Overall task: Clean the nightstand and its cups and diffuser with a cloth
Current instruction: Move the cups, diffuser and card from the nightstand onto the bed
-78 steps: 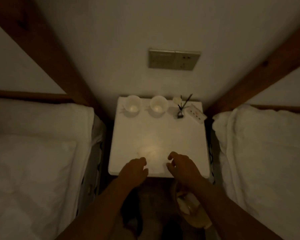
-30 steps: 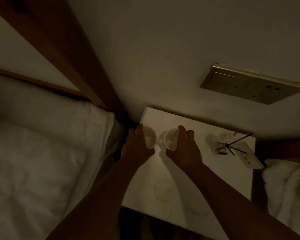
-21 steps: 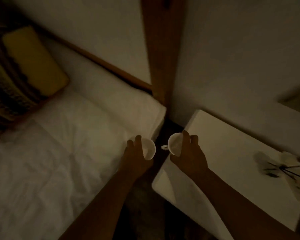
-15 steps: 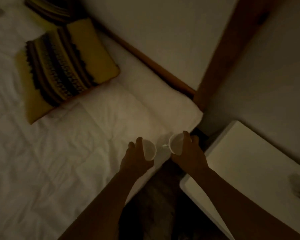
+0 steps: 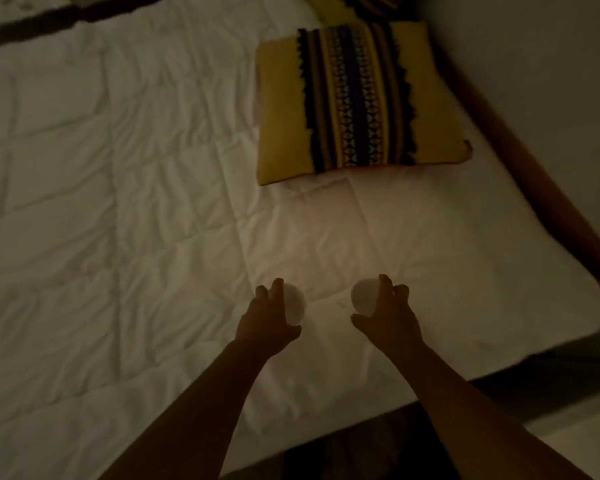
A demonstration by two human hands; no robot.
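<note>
Head view: left hand (image 5: 265,320) grasps one white cup (image 5: 296,304), right hand (image 5: 387,315) the other cup (image 5: 362,296), both over the bed (image 5: 153,220) near its right edge, likely clearing the nightstand; next, set them down upright on soft quilt.

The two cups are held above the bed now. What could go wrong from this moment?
1. The white quilt is soft and wrinkled, so a cup set down there may tip or roll.
2. The left hand and right hand each grip a cup, left cup, right cup, only partly from the side; one might slip.
3. The light is dim, and white cups on white bedding could be overlooked later.
</note>
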